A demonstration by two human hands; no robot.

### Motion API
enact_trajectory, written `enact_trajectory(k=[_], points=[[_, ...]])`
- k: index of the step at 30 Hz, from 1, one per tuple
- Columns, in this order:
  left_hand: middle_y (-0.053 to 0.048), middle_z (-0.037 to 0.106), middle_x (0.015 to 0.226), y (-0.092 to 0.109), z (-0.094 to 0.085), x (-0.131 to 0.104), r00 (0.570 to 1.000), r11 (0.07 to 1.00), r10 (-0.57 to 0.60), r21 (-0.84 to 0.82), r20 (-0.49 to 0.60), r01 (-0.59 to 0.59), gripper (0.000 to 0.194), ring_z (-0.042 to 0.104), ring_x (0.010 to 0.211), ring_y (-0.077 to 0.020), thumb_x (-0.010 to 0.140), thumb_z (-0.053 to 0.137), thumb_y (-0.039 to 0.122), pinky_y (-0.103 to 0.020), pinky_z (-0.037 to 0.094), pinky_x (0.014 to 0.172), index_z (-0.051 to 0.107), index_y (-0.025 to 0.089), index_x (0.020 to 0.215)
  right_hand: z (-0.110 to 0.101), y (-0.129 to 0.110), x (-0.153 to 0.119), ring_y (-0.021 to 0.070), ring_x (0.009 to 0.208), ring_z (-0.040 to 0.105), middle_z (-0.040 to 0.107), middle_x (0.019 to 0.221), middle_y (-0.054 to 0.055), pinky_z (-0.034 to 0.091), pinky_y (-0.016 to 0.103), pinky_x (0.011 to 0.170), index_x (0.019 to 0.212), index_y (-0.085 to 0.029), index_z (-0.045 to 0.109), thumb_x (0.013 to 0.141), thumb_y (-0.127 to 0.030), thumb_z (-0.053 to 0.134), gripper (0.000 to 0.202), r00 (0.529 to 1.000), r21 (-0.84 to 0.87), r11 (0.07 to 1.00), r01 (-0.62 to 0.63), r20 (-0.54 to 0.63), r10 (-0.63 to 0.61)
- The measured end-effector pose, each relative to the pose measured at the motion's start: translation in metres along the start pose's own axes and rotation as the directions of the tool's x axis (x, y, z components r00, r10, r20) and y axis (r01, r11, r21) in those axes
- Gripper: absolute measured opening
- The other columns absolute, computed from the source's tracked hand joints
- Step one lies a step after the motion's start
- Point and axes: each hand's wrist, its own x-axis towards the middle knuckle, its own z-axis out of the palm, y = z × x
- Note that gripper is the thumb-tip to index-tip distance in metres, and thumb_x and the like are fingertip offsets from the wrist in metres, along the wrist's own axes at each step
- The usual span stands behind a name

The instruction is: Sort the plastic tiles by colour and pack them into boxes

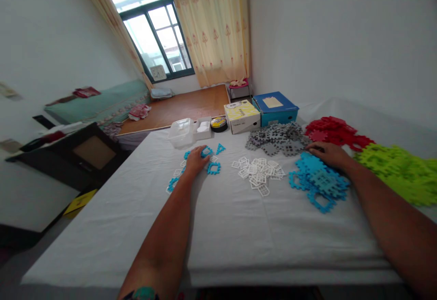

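My left hand is closed at a blue toothed square building piece, its fingers on the frame's near side. Beside it lie another blue square frame, a blue triangle and a blue piece partly behind my forearm. Small white lattice window pieces lie among them. My right hand reaches over the back of a heap of blue pieces. Its fingers are bent together at the right edge of the grey piece heap; what they hold is hidden.
White window pieces form a loose pile mid-table. Red pieces and lime-green pieces are heaped at right. Along the back stand a clear plastic tub, a white box, a round black tin, a yellow-white box and a blue box.
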Motion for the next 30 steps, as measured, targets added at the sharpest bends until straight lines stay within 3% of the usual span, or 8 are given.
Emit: enact_trajectory(k=[5,9,12,16,21,23,26,30], points=[[-0.010,0.063,0.128,0.010,-0.009,0.001,0.974,0.967,-0.119,-0.245,-0.193,0.070,0.040,0.060,0.113,-0.0212,0.087,0.051,0.029,-0.035,0.048,0.097,0.059,0.018,0.125,0.000,0.000,0.001,0.0261,0.095,0.068,0.073,0.105,0.006,0.053,0.038,0.081,0.102,-0.025,0.072,0.084,-0.043,0.048,0.035,1.000,-0.013,1.000,0.017,0.001,-0.017],[-0.013,0.071,0.107,0.019,-0.015,0.003,0.953,0.855,-0.274,-0.487,-0.131,0.179,0.048,0.068,0.082,-0.0172,0.095,0.031,0.044,-0.030,0.056,0.069,0.062,0.013,0.113,-0.003,-0.008,-0.002,0.0239,0.097,0.067,0.073,0.107,0.005,0.051,0.035,0.084,0.103,-0.025,0.071,0.086,-0.039,0.049,0.031,1.000,-0.025,1.000,0.009,-0.008,-0.010],[-0.013,0.072,0.095,0.040,-0.016,0.007,0.968,0.768,-0.249,-0.616,-0.037,0.174,0.056,0.067,0.072,-0.0164,0.091,0.035,0.055,-0.026,0.053,0.058,0.063,0.010,0.109,-0.003,-0.012,-0.001,0.0218,0.098,0.066,0.073,0.107,0.004,0.050,0.032,0.085,0.103,-0.024,0.071,0.086,-0.033,0.050,0.029,1.000,-0.003,1.000,0.028,-0.012,-0.028],[-0.008,0.074,0.088,0.110,-0.008,0.001,0.982,0.727,0.084,-0.684,0.168,0.054,0.046,0.066,0.077,-0.0167,0.079,0.060,0.056,-0.023,0.051,0.058,0.068,0.014,0.097,-0.003,-0.013,0.001,0.0209,0.096,0.066,0.074,0.106,0.004,0.050,0.030,0.083,0.103,-0.023,0.072,0.086,-0.031,0.051,0.028,0.999,-0.014,0.999,0.039,-0.027,-0.039],[-0.005,0.071,0.083,0.224,0.025,-0.022,0.807,0.542,0.461,-0.837,0.369,0.073,0.041,0.063,0.068,-0.0122,0.076,0.070,0.041,-0.023,0.053,0.061,0.069,0.015,0.109,-0.004,-0.017,0.000,0.0212,0.095,0.066,0.073,0.106,0.003,0.049,0.030,0.082,0.103,-0.024,0.072,0.087,-0.031,0.050,0.028,0.999,-0.027,0.999,0.040,-0.029,-0.041],[-0.004,0.070,0.081,0.257,0.039,-0.027,0.772,0.495,0.527,-0.867,0.355,0.061,0.041,0.061,0.064,-0.0098,0.077,0.070,0.036,-0.022,0.052,0.060,0.069,0.015,0.112,-0.005,-0.019,-0.001,0.0221,0.096,0.066,0.073,0.107,0.004,0.049,0.030,0.083,0.103,-0.023,0.073,0.086,-0.031,0.051,0.029,0.999,-0.022,0.999,0.039,-0.025,-0.040],[-0.004,0.071,0.085,0.291,0.057,-0.026,0.768,0.486,0.549,-0.873,0.330,0.027,0.039,0.061,0.064,-0.0099,0.080,0.067,0.031,-0.022,0.053,0.059,0.068,0.015,0.115,-0.007,-0.021,-0.001,0.0227,0.097,0.066,0.073,0.107,0.005,0.049,0.032,0.084,0.105,-0.023,0.073,0.086,-0.029,0.051,0.029,0.999,-0.007,0.999,0.050,-0.014,-0.050],[-0.008,0.073,0.096,0.310,0.066,-0.015,0.795,0.637,0.545,-0.748,0.266,-0.186,0.034,0.066,0.077,-0.0154,0.079,0.066,0.021,-0.029,0.055,0.073,0.070,0.015,0.112,-0.009,-0.023,-0.001,0.0225,0.097,0.066,0.073,0.108,0.005,0.049,0.031,0.083,0.105,-0.023,0.072,0.086,-0.028,0.051,0.029,0.999,-0.010,0.999,0.052,-0.006,-0.052]])
